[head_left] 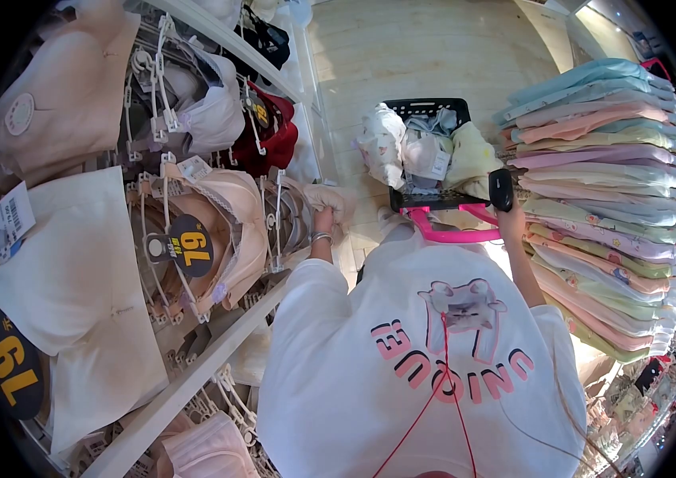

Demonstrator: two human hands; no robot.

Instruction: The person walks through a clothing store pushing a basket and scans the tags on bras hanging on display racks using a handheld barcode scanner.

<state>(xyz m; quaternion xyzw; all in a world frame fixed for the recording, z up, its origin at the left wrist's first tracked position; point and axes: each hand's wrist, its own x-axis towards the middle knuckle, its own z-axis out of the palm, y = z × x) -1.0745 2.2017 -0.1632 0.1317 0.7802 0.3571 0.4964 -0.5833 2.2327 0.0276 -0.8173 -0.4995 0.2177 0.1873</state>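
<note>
Head view. The left hand [323, 221], a bracelet [321, 237] at its wrist, touches a beige garment [336, 197] at the aisle end of a row of hanging bras [246, 215]; its fingers are largely hidden, so their closure cannot be told. The right hand [511, 221] lies against a black object [501, 190] beside the pink handle [456, 236] of a black basket [425, 104] holding folded clothing [427, 157]; its grip cannot be told. Pastel garments [601, 171] hang at right.
</note>
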